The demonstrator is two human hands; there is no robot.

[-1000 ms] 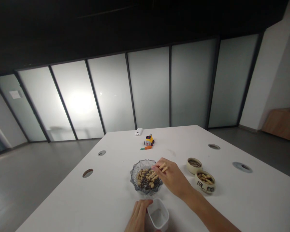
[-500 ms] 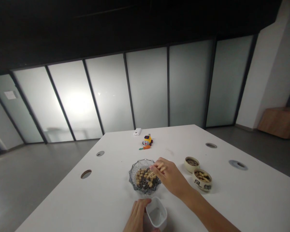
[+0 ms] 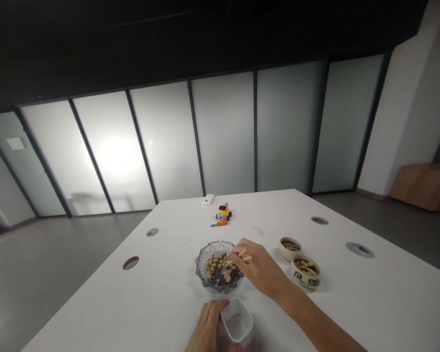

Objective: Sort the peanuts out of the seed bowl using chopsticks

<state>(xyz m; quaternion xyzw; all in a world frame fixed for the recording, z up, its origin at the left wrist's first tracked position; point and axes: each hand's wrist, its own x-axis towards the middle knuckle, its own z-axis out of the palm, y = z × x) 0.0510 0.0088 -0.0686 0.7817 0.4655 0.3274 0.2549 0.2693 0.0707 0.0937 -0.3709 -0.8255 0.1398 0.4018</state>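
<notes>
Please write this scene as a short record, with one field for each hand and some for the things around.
Left hand: holds a plastic container
Right hand: holds chopsticks, pointing down into a glass bowl
Bowl contents: tan nuts and dark seeds
Right of bowl: nearer cream pot, with dark markings; farther cream pot
Beyond bowl: orange-handled tool, yellow toy vehicle, white device
Surface: white table

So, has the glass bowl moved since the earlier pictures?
No, not visibly: the glass bowl keeps its place against the nearer left hole; the whole view has shifted slightly.
</notes>
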